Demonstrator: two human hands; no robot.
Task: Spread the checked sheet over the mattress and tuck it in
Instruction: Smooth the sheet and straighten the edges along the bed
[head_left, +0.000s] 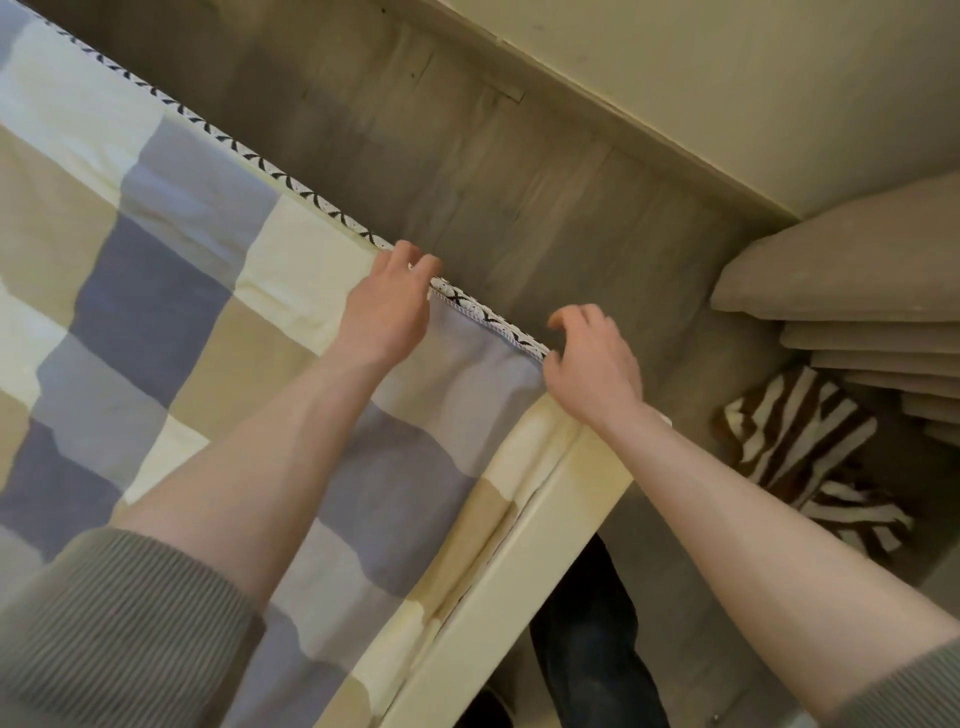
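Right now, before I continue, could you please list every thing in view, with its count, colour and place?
checked sheet: one; blue, beige and cream; spread over the bed
mattress trim: one; white with black pattern; along the far edge
bed frame: one; cream; at the near corner
floor: one; grey wood; beyond the bed
flat cushions: several, stacked; taupe; at the right
striped cloth: one; brown and white; below the stack
wall: one; cream; top right
trousers: one pair; dark; bottom centre
sleeves: two; olive; bottom corners
left hand: one; fingers curled over the sheet's far edge
right hand: one; at the sheet's corner, grip unclear
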